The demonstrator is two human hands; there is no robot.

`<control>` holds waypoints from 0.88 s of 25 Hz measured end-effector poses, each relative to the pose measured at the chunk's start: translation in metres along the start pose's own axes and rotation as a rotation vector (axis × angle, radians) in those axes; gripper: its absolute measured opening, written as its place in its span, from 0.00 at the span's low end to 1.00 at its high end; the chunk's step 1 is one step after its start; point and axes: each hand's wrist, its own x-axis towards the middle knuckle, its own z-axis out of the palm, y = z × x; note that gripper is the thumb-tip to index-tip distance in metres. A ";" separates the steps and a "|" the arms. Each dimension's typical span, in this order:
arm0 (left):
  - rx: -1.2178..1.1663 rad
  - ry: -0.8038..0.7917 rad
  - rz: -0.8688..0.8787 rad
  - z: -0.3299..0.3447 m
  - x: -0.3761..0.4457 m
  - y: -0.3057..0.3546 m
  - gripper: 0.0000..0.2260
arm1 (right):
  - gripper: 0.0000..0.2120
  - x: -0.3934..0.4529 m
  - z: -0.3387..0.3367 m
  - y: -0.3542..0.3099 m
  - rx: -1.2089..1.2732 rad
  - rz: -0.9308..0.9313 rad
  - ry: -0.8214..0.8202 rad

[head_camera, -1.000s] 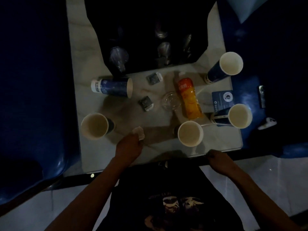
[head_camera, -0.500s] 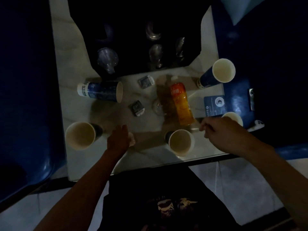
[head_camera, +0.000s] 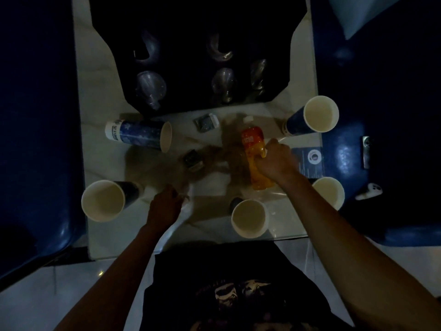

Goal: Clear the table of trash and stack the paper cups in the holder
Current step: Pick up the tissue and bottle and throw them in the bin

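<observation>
On the pale table (head_camera: 100, 96) lies an orange bottle (head_camera: 254, 151), and my right hand (head_camera: 276, 158) is closed around its middle. My left hand (head_camera: 164, 206) rests near the front edge, shut on a small pale scrap (head_camera: 187, 201). Several blue paper cups are around: one on its side (head_camera: 140, 137) at the left, upright ones at front left (head_camera: 103, 200), front centre (head_camera: 249, 218), back right (head_camera: 318, 114) and right (head_camera: 330, 191). Two small dark wrappers lie at the middle (head_camera: 193, 160) and further back (head_camera: 206, 121).
A black tray (head_camera: 198, 44) with several clear glasses fills the back of the table. A blue card (head_camera: 309, 161) lies at the right edge. Dark blue seats flank both sides; a white controller (head_camera: 368, 191) sits on the right seat.
My right hand has moved forward from the right front cup to the orange bottle and closed on it. My left hand has stayed by the front edge with the scrap.
</observation>
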 end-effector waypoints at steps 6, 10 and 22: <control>-0.577 -0.075 -0.301 -0.009 0.010 0.009 0.05 | 0.31 0.019 0.037 0.011 0.118 0.120 -0.051; -0.642 -0.033 -0.204 -0.016 0.018 0.023 0.04 | 0.30 0.027 0.051 0.016 0.231 0.151 -0.088; -0.617 0.233 -0.206 0.007 0.052 0.086 0.05 | 0.39 0.019 0.064 0.037 0.251 0.257 -0.128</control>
